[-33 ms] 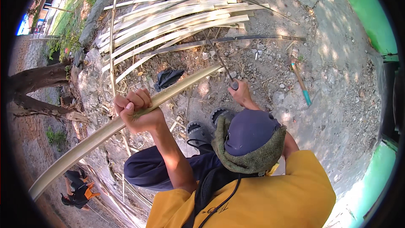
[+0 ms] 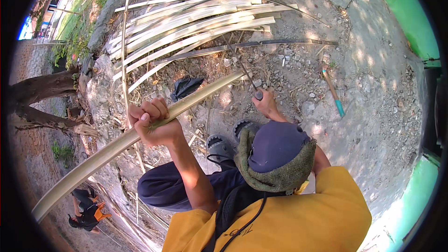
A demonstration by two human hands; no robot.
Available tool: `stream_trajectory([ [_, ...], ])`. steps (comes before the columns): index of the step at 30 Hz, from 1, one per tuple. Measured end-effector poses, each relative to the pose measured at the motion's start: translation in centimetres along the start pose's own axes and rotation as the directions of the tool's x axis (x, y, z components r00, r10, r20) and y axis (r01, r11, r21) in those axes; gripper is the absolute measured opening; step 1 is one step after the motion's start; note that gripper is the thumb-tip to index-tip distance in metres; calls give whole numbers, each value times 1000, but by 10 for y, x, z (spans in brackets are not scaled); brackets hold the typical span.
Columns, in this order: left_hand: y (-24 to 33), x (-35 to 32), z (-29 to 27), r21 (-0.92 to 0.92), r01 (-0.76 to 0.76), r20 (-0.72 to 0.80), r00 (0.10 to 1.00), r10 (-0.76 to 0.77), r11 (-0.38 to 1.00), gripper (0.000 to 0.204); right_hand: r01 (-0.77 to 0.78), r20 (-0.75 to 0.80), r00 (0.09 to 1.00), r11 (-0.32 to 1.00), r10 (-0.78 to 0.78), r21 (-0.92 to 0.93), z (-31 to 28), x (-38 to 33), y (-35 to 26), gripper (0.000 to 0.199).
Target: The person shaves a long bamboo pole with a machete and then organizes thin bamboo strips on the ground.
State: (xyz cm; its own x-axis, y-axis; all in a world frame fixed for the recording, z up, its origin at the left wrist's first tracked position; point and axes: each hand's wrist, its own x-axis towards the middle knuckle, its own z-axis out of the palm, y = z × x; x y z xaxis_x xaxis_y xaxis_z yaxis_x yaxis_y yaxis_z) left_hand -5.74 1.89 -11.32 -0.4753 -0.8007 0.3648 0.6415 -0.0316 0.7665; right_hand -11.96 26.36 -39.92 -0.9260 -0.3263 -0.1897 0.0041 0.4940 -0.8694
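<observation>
My left hand (image 2: 156, 123) is wrapped round a long, pale split bamboo strip (image 2: 205, 94), which slants from the lower left up to the middle. In my right hand (image 2: 268, 105) is the dark handle of a long, narrow-bladed knife (image 2: 241, 61). Its blade points away and leftward, crossing close to the strip's far end; whether they touch I cannot tell. Beyond lies a pile of pale split strips (image 2: 186, 30) on the ground, with a dark strip (image 2: 289, 41) along its near side. A crumpled black plastic bag (image 2: 186, 87) rests just past the held strip.
A stick tool with a teal grip (image 2: 334, 92) lies on the gravelly ground to the right. Tree trunks (image 2: 44, 86) stand at left, and a green wall (image 2: 401, 9) curves along the right. Another person (image 2: 85, 212) is at the lower left. My sandalled feet (image 2: 221, 147) are near the middle.
The knife has shifted very slightly, its blade swinging a little to the left. My left hand and the bamboo strip stay practically where they were.
</observation>
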Motion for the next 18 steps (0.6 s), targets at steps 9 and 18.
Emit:
stream_trajectory([
  [9,-9,-7,3,18,50,76,996,-51,999,24,6,72,997,999,-9,43,6,-1,-10,46],
  [18,-9,-5,-6,39,49,-24,999,-48,998,21,69,71,995,998,-70,6,2,15,-7,39],
])
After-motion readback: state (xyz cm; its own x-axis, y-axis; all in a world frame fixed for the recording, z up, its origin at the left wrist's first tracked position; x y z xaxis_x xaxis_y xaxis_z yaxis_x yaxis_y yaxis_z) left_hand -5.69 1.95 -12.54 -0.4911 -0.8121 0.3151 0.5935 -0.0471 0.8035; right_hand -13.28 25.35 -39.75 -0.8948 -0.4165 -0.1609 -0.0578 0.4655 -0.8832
